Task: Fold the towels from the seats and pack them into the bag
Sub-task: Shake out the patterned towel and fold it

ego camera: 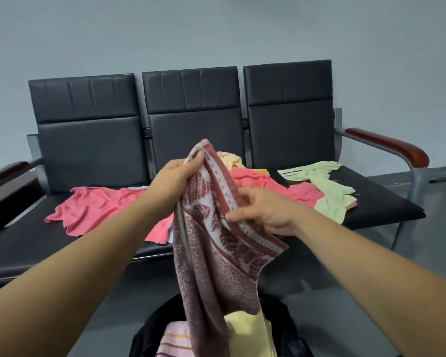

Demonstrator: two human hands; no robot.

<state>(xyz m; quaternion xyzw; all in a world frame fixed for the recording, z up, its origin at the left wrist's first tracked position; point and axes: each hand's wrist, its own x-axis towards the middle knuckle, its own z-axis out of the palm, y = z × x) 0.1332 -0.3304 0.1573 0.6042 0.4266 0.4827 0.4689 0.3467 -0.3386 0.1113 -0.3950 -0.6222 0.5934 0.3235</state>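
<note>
A maroon and white patterned towel point(211, 258) hangs in front of me. My left hand point(175, 179) pinches its top corner, held high. My right hand point(263, 210) grips the striped border lower down and to the right. The towel's loose end droops over the open black bag point(289, 328) on the floor. Inside the bag lie a pale yellow towel point(247, 333) and a pink striped towel point(174, 341). On the black seats point(93, 150) lie a pink towel point(98, 207), another pink towel point(258, 179), a light green towel point(325, 186) and a yellow towel point(232, 159).
The three-seat bench has wooden armrests, one at the left point(5, 173) and one at the right point(389, 145), on metal frames. A grey wall stands behind it. Grey floor point(410, 251) lies to the right of the bench and around the bag.
</note>
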